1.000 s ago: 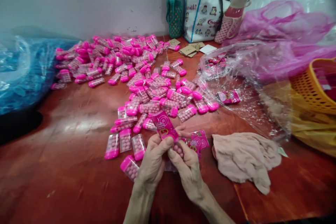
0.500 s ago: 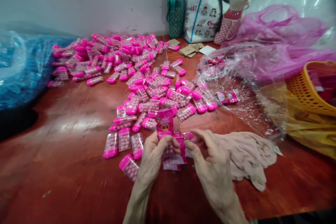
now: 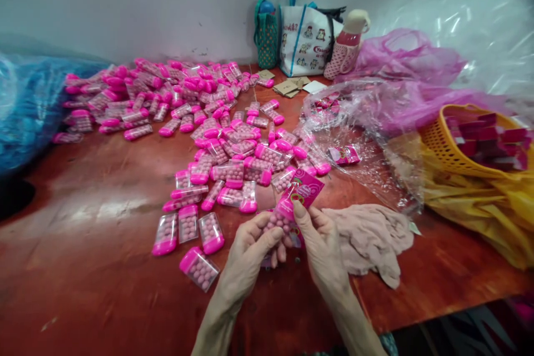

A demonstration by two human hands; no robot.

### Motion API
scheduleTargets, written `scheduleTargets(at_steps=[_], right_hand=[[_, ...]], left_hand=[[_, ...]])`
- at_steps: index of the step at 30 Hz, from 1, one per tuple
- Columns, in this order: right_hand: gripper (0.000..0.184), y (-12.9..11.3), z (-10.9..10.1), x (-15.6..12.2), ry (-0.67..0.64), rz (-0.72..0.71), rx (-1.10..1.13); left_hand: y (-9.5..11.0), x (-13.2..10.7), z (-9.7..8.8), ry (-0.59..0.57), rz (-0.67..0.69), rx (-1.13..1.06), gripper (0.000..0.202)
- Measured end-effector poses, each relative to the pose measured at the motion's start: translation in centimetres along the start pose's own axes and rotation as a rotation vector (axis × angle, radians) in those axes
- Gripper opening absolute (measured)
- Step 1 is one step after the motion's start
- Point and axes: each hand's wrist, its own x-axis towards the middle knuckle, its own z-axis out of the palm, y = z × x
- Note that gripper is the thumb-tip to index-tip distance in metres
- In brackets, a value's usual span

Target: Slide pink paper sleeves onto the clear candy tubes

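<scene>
My left hand is closed on a clear candy box full of pink balls, held tilted above the table. A glossy pink printed wrapper covers the box's upper end and reaches past it. My right hand pinches that wrapper, thumb on its face. Under the hands lie more printed wrappers, mostly hidden. Left of my left hand lie several loose candy boxes with pink caps, the closest candy box at an angle. A beige cloth lies beside my right hand.
A big heap of candy boxes spreads across the back of the red table. At right are a clear plastic bag and a yellow basket. A tote bag and bottles stand by the wall; a blue bag is left.
My right hand has closed on the wrapper, where before it was apart from it. Box and wrapper have tilted to the right. The camera view has shifted.
</scene>
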Motion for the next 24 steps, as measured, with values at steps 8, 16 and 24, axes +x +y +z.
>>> scheduleTargets(at_steps=[8, 16, 24], right_hand=[[0.033, 1.3, 0.8, -1.3, -0.065, -0.005, 0.082], [0.019, -0.1, 0.1, -0.1, 0.034, 0.009, 0.193], [0.021, 0.6, 0.2, -0.6, -0.076, 0.095, 0.046]], left_hand=[[-0.3, -0.1, 0.1, 0.099, 0.065, -0.086, 0.010], [0.7, -0.5, 0.8, 0.001, 0.062, 0.190, 0.015], [-0.2, 0.1, 0.8, 0.015, 0.016, 0.093, 0.016]])
